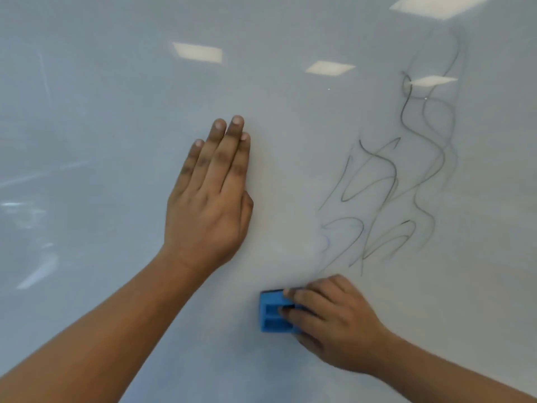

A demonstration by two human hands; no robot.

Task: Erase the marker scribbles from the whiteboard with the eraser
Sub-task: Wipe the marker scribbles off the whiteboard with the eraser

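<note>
My right hand holds the eraser in its fingers, below the scribbles; my left hand lies flat on the whiteboard.

Eraser: right half hidden under right hand. Whiteboard: all edges cropped. Scribbles: blurred.

left hand flat on whiteboard | right hand gripping blue eraser | scribbles above-right
</note>
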